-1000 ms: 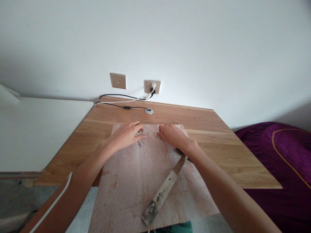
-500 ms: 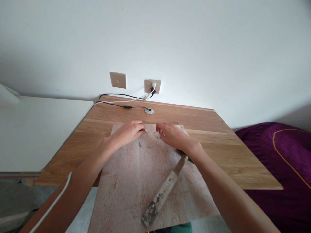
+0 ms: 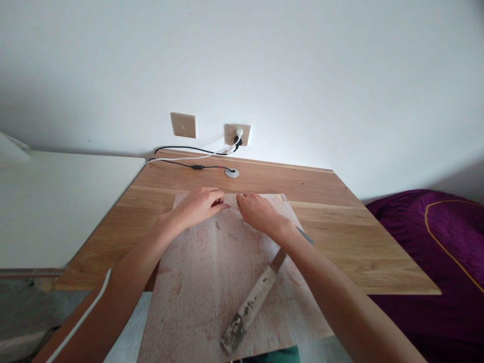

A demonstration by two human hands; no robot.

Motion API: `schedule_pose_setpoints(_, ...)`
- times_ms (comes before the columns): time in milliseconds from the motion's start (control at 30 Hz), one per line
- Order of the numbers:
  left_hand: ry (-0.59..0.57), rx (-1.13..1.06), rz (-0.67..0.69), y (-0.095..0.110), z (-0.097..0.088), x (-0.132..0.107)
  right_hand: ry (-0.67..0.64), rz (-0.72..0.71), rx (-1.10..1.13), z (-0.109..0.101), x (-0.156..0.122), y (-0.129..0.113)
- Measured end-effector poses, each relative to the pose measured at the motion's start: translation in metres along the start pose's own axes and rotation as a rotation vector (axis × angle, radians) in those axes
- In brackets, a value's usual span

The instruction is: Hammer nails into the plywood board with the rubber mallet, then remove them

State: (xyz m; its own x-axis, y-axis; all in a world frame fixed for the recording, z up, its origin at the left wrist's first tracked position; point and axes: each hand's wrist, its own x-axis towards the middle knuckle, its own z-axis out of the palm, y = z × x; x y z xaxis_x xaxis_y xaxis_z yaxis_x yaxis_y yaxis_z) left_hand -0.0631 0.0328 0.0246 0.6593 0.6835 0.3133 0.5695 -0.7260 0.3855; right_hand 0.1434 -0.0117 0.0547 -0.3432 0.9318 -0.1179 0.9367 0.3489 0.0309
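Observation:
My left hand point(image 3: 206, 204) is closed near the far edge of a worn wooden board point(image 3: 189, 287). A small nail point(image 3: 229, 207) shows right at its thumb tip; whether the fingers grip it is unclear. Just to the right, my right hand point(image 3: 257, 210) has its fingers curled down at the board, hiding what they touch. Below its palm, part of another nail point(image 3: 244, 223) shows. Two loose nails, one point(image 3: 217, 225) on the left and one point(image 3: 232, 235) nearer the middle, lie on the board. A hammer point(image 3: 249, 307) with a whitish, stained handle lies diagonally, its head partly behind my right forearm.
Under the board is a wooden tabletop point(image 3: 378, 252) against the wall. Cables point(image 3: 177, 160) run across its back to a wall socket point(image 3: 244, 135) and a round grommet point(image 3: 232, 173). A white surface point(image 3: 75, 212) adjoins at left; purple fabric point(image 3: 416, 222) lies at right.
My right hand has moved left, closer to my left hand, and now covers nails that showed beside it. More of the hammer's head shows. My left hand has barely moved.

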Motion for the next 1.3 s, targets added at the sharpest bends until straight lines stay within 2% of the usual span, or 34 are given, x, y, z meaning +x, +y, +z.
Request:
schedule_pose_setpoints(167,-0.056,-0.038,0.009,0.003,0.006,-0.001,0.039,-0.026,0.098,-0.013,-0.012,0.0)
schedule_pose_setpoints(267,-0.034,-0.008,0.043,0.001,0.014,0.001,0.064,-0.04,0.221,-0.014,-0.022,0.001)
schedule_pose_setpoints(367,-0.065,0.031,0.08,0.0,0.019,0.005,0.109,-0.039,0.298,-0.012,-0.033,0.008)
schedule_pose_setpoints(533,-0.094,0.169,0.138,0.003,0.018,0.011,0.325,-0.013,0.429,-0.006,-0.058,0.026)
schedule_pose_setpoints(700,-0.1,0.312,0.234,0.005,0.019,0.014,0.542,0.095,0.546,-0.001,-0.091,0.042)
schedule_pose_setpoints(867,-0.069,0.408,0.302,0.01,0.019,0.019,0.657,0.176,0.532,0.01,-0.123,0.051)
schedule_pose_setpoints(1033,-0.077,0.507,0.33,0.019,0.013,0.023,0.828,0.268,0.42,0.031,-0.153,0.047)
schedule_pose_setpoints(1300,-0.116,0.522,0.299,0.023,0.005,0.036,0.869,0.323,0.401,0.054,-0.184,0.042)
